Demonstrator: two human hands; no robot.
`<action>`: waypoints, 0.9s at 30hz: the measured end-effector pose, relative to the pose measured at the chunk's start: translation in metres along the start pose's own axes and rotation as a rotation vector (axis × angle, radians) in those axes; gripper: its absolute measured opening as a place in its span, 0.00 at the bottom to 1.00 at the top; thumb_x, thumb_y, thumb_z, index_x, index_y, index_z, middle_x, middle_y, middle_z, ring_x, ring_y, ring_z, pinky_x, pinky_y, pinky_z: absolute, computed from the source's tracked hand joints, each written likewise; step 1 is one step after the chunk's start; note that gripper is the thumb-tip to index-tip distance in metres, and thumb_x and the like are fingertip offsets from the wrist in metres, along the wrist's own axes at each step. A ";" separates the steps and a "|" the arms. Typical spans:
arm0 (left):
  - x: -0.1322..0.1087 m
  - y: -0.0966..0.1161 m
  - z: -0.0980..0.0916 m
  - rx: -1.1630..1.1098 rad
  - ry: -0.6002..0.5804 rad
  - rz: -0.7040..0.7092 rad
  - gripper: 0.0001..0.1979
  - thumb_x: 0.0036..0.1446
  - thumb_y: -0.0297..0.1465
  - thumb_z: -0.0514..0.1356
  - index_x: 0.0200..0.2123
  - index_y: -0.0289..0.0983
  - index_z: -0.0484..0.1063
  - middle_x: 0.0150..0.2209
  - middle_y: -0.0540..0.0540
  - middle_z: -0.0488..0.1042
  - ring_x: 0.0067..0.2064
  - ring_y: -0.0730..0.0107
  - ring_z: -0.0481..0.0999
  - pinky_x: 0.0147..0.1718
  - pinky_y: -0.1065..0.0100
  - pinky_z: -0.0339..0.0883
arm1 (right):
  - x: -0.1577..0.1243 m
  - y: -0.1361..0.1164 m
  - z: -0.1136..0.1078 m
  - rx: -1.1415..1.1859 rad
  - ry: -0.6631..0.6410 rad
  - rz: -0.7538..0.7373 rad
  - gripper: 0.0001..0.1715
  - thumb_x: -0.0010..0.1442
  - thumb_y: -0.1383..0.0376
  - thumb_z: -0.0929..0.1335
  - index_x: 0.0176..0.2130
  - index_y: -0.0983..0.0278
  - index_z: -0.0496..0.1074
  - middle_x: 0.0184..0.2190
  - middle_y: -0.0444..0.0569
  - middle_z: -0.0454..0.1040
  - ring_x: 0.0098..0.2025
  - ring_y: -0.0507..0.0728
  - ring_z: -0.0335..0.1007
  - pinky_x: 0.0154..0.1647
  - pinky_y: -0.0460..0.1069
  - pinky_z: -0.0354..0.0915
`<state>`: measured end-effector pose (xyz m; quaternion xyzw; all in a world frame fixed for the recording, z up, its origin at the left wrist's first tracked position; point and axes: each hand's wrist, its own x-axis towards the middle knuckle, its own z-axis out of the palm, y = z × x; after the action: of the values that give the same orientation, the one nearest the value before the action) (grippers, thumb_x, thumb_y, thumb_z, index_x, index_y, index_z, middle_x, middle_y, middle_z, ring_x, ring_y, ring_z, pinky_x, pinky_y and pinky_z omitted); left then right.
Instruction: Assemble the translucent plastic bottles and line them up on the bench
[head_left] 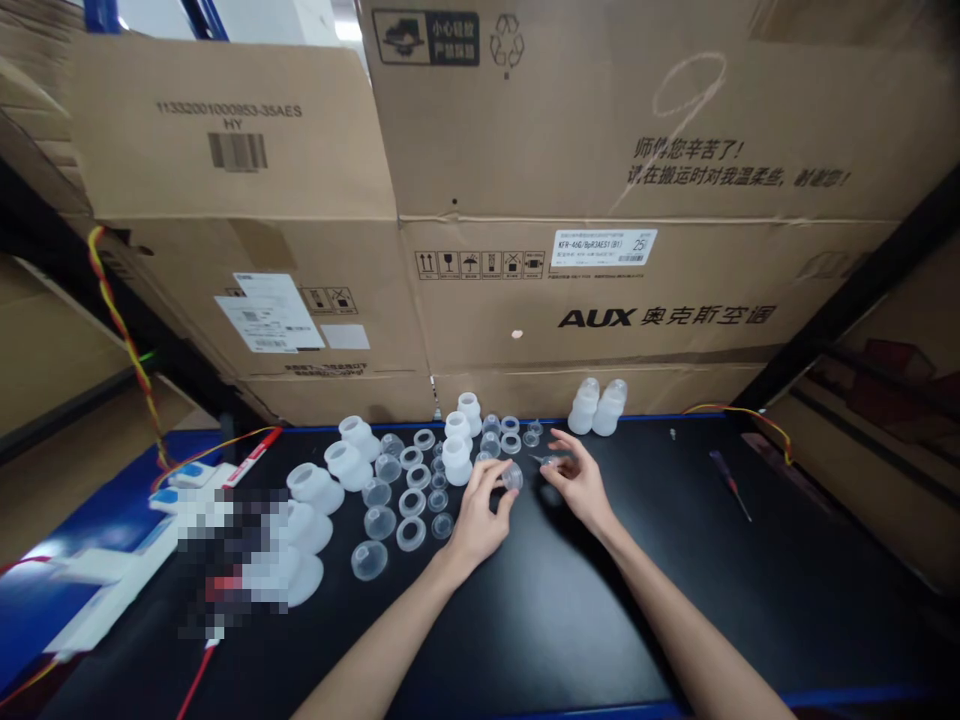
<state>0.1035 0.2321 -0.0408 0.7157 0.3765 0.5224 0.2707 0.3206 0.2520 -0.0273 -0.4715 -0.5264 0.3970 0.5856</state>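
My left hand (pixel 482 512) is closed round a clear screw ring (pixel 513 477), held up over the black tabletop by thumb and fingers. Just to its right, my right hand (pixel 577 482) pinches a small clear bottle teat (pixel 550 461) between thumb and index finger, its thin tip pointing left. The two parts are apart. Behind my left hand stand several small white bottles (pixel 457 462) without caps. Loose rings (pixel 411 534), clear domed caps (pixel 369 561) and small clear teats (pixel 442 525) lie in rows to the left.
Two capped baby bottles (pixel 609 408) stand at the back against a cardboard wall (pixel 487 345). Larger white bottles (pixel 349 466) line the left side, beside a white power strip (pixel 112 570) with cables. A screwdriver (pixel 729 483) lies at the right.
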 end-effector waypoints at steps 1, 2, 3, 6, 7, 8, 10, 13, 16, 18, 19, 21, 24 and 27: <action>0.001 0.001 0.000 -0.022 0.006 -0.004 0.18 0.72 0.31 0.61 0.62 0.43 0.74 0.58 0.39 0.71 0.54 0.61 0.82 0.54 0.56 0.84 | -0.002 0.000 0.002 -0.010 -0.001 -0.020 0.42 0.54 0.59 0.80 0.65 0.57 0.71 0.53 0.52 0.75 0.34 0.52 0.76 0.42 0.52 0.77; 0.001 0.002 0.000 -0.044 0.011 -0.009 0.17 0.71 0.32 0.61 0.61 0.43 0.74 0.57 0.40 0.71 0.54 0.60 0.82 0.54 0.55 0.85 | -0.004 0.000 0.004 -0.023 -0.010 -0.041 0.43 0.55 0.59 0.80 0.66 0.57 0.69 0.53 0.52 0.75 0.34 0.52 0.76 0.43 0.53 0.77; 0.001 0.003 0.000 -0.066 0.010 -0.014 0.17 0.71 0.32 0.62 0.61 0.43 0.74 0.57 0.40 0.71 0.55 0.60 0.81 0.54 0.55 0.85 | -0.006 -0.001 0.006 -0.037 -0.026 -0.063 0.42 0.57 0.60 0.79 0.66 0.56 0.68 0.54 0.52 0.75 0.35 0.52 0.76 0.45 0.53 0.77; 0.001 0.005 -0.001 -0.115 -0.010 -0.012 0.17 0.71 0.33 0.63 0.60 0.43 0.74 0.58 0.40 0.72 0.56 0.59 0.81 0.55 0.54 0.85 | -0.012 -0.006 0.011 -0.059 -0.094 -0.101 0.39 0.61 0.61 0.77 0.67 0.55 0.67 0.54 0.52 0.74 0.38 0.53 0.77 0.51 0.55 0.76; 0.001 0.006 -0.001 -0.125 -0.014 -0.010 0.17 0.71 0.33 0.63 0.60 0.43 0.74 0.58 0.40 0.72 0.57 0.59 0.81 0.56 0.53 0.85 | -0.013 -0.007 0.013 -0.052 -0.118 -0.103 0.38 0.61 0.62 0.77 0.67 0.55 0.66 0.55 0.52 0.74 0.39 0.54 0.78 0.52 0.56 0.76; 0.001 0.006 -0.001 -0.132 -0.017 -0.010 0.17 0.71 0.33 0.63 0.60 0.43 0.74 0.58 0.40 0.72 0.57 0.59 0.81 0.56 0.53 0.84 | -0.015 -0.008 0.014 -0.040 -0.141 -0.104 0.38 0.62 0.62 0.76 0.67 0.55 0.66 0.55 0.52 0.74 0.40 0.54 0.79 0.52 0.56 0.76; 0.001 0.006 -0.002 -0.142 -0.021 -0.016 0.17 0.70 0.33 0.64 0.60 0.43 0.74 0.58 0.40 0.72 0.56 0.59 0.82 0.57 0.52 0.84 | -0.017 -0.011 0.015 -0.019 -0.177 -0.104 0.38 0.64 0.62 0.76 0.68 0.54 0.64 0.56 0.53 0.74 0.42 0.55 0.80 0.53 0.56 0.76; 0.001 0.007 -0.002 -0.158 -0.047 -0.016 0.17 0.70 0.33 0.64 0.60 0.42 0.74 0.57 0.40 0.73 0.55 0.59 0.83 0.56 0.52 0.84 | -0.021 -0.014 0.017 -0.012 -0.212 -0.109 0.37 0.66 0.63 0.74 0.69 0.54 0.64 0.57 0.54 0.74 0.44 0.56 0.81 0.54 0.57 0.76; 0.001 0.009 -0.002 -0.159 -0.064 0.003 0.17 0.70 0.33 0.65 0.60 0.42 0.74 0.57 0.40 0.73 0.56 0.59 0.82 0.56 0.53 0.84 | -0.026 -0.020 0.019 0.022 -0.280 -0.124 0.37 0.67 0.66 0.71 0.70 0.54 0.61 0.59 0.56 0.73 0.47 0.58 0.80 0.54 0.58 0.75; 0.002 0.009 -0.001 -0.151 -0.057 0.012 0.18 0.69 0.33 0.65 0.60 0.42 0.75 0.57 0.40 0.74 0.57 0.58 0.82 0.56 0.54 0.84 | -0.030 -0.025 0.020 0.053 -0.325 -0.139 0.42 0.65 0.69 0.70 0.73 0.53 0.57 0.61 0.57 0.72 0.49 0.59 0.80 0.56 0.59 0.75; 0.002 0.009 -0.002 -0.147 -0.053 0.014 0.18 0.69 0.33 0.65 0.60 0.42 0.75 0.57 0.40 0.74 0.57 0.58 0.81 0.56 0.54 0.84 | -0.031 -0.027 0.020 0.066 -0.339 -0.147 0.46 0.63 0.70 0.70 0.74 0.53 0.54 0.62 0.57 0.71 0.51 0.60 0.79 0.58 0.59 0.74; 0.002 0.008 -0.002 -0.145 -0.050 0.013 0.18 0.69 0.33 0.65 0.60 0.42 0.75 0.57 0.40 0.75 0.57 0.58 0.82 0.56 0.54 0.84 | -0.034 -0.031 0.022 0.090 -0.353 -0.155 0.54 0.61 0.72 0.71 0.76 0.51 0.48 0.64 0.57 0.69 0.53 0.61 0.78 0.60 0.61 0.73; 0.002 0.009 -0.004 -0.134 -0.054 0.002 0.18 0.68 0.33 0.66 0.60 0.41 0.76 0.56 0.39 0.76 0.56 0.58 0.82 0.56 0.54 0.84 | -0.037 -0.034 0.023 0.111 -0.369 -0.148 0.61 0.59 0.72 0.71 0.78 0.47 0.39 0.67 0.58 0.65 0.55 0.61 0.77 0.61 0.62 0.73; 0.002 0.009 -0.006 -0.103 -0.048 0.001 0.18 0.67 0.33 0.68 0.59 0.41 0.78 0.55 0.39 0.78 0.55 0.57 0.82 0.55 0.54 0.84 | -0.041 -0.035 0.024 0.074 -0.402 -0.183 0.65 0.60 0.72 0.70 0.78 0.45 0.31 0.68 0.57 0.62 0.58 0.62 0.76 0.63 0.64 0.72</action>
<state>0.1007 0.2291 -0.0309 0.7134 0.3422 0.5238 0.3156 0.2901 0.2073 -0.0029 -0.3114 -0.6582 0.4474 0.5193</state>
